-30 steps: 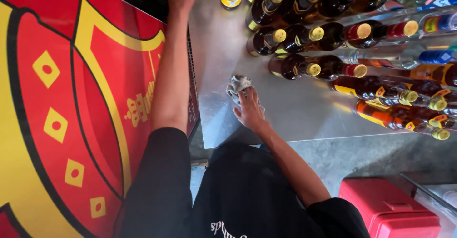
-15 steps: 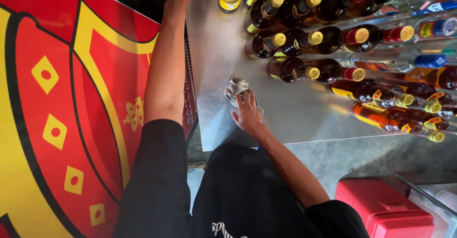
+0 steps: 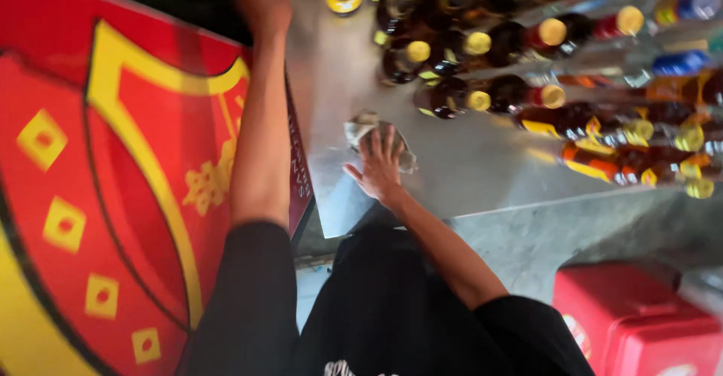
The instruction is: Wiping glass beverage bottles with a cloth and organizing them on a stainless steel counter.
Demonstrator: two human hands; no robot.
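Observation:
My right hand [image 3: 380, 167] lies flat with spread fingers on a crumpled grey cloth [image 3: 360, 127], pressing it onto a shiny metal shelf [image 3: 474, 169]. My left arm stretches up along the edge of a big red and yellow panel [image 3: 113, 165]. My left hand [image 3: 260, 0] is at the panel's top edge, blurred, so its grip is unclear. Rows of dark bottles with yellow caps [image 3: 467, 99] stand on the shelf just beyond the cloth.
More bottles, some orange [image 3: 602, 158] and some blue-capped [image 3: 678, 63], fill the shelf to the right. A red plastic crate [image 3: 640, 319] sits low at the right. The shelf's front edge runs just below my right hand. A grey surface lies beneath the shelf.
My right hand and the cloth have slid slightly left on the shelf. My left arm stays stretched along the panel. The picture is now blurrier.

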